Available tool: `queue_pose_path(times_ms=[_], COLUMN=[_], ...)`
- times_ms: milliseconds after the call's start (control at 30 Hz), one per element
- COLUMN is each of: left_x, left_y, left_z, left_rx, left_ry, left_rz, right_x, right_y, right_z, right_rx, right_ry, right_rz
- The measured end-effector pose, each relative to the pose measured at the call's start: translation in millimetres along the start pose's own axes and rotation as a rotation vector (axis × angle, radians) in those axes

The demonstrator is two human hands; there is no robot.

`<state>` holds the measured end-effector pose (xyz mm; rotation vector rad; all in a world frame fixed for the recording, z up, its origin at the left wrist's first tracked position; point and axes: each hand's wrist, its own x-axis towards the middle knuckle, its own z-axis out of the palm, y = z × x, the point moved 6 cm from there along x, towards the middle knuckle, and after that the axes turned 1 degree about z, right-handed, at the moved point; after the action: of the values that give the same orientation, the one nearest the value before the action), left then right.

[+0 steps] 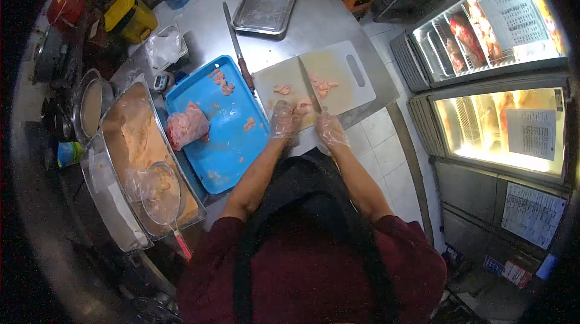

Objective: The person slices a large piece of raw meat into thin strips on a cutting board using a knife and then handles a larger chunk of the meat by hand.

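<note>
On the white cutting board (333,106) lie several pieces of raw meat (322,85), some right of the knife and a small one to its left. My right hand (330,128), in a clear plastic glove, grips the handle of a long kitchen knife (309,83) whose blade points away from me across the board. My left hand (284,121), gloved likewise, holds a piece of raw meat (302,107) beside the blade near the board's front edge. Left of the board, a blue plastic tray (226,131) holds a bag of raw meat (188,125) and scattered scraps.
A sharpening steel (234,36) lies between tray and board. Beyond stands a steel tray (266,4). At left are a metal bin of breading (136,131), a sieve with a red handle (161,192) and a small scale (161,81). Lit refrigerators (498,129) stand at right.
</note>
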<state>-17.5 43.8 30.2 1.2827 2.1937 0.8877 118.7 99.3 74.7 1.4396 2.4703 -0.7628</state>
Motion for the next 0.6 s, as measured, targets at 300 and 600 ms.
queue_pose_path(times_ms=[300, 600], left_x=[-1.4, 4.0], left_y=[3.8, 15.9], left_z=[8.6, 5.0], left_rx=[0.155, 0.237], left_ry=[0.056, -0.16], left_rz=[0.092, 0.075], right_x=[-52.6, -27.0], right_y=[66.2, 62.5], right_z=[92.0, 70.1], right_rx=[-0.329, -0.116], right_ry=[-0.1, -0.075], right_rz=[-0.218, -0.049])
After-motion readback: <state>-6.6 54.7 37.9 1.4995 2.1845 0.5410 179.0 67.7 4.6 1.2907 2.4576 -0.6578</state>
